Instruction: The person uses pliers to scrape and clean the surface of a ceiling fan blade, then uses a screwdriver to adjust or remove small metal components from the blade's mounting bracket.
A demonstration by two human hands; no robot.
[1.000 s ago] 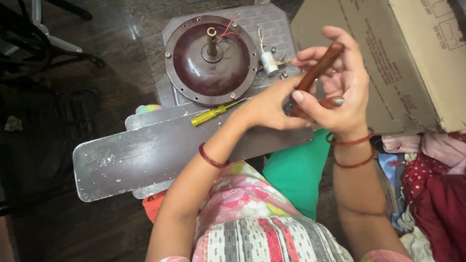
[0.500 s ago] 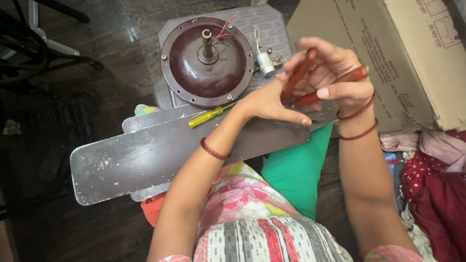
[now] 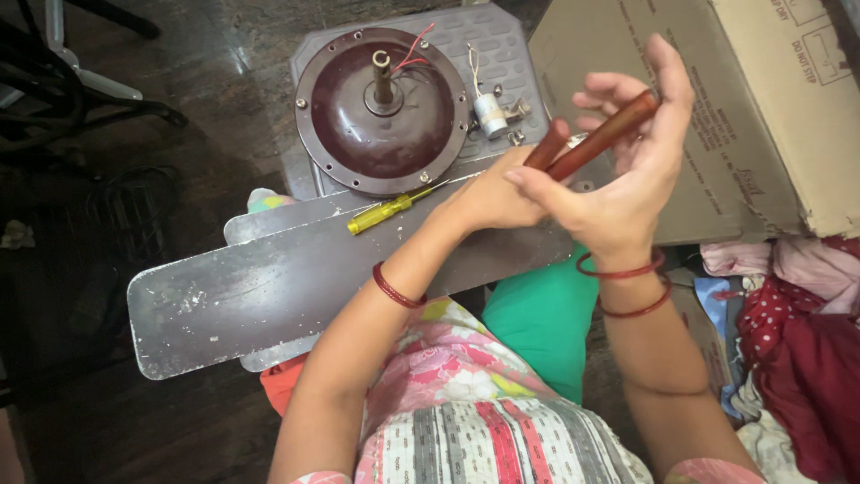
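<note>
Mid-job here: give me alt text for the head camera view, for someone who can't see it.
Seen from above, a person's left hand and right hand together grip a tool with two reddish-brown handles. Below them a dark fan blade lies across the lap with a yellow screwdriver on it, beside a round maroon fan motor.

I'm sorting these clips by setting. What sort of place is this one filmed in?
Probably a home floor used as a makeshift fan repair spot. A ceiling fan motor sits on a grey plastic stool over dark stone flooring, with a cardboard box and piled clothes alongside.
</note>
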